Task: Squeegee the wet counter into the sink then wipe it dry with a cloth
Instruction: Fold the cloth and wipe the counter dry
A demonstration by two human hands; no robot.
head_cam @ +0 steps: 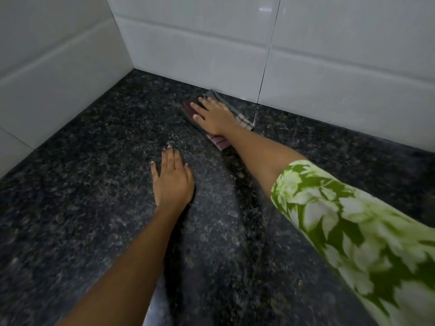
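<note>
A dark speckled granite counter fills the view. A folded checked cloth, maroon and grey, lies flat on it close to the back wall. My right hand presses down on the cloth with straight, spread fingers. Nearer to me, my left hand rests flat on the bare counter, fingers straight, holding nothing. A paler streak runs along the counter from the cloth toward me. No squeegee or sink is in view.
White tiled walls meet in a corner at the back left and bound the counter on two sides. My right arm wears a green floral sleeve.
</note>
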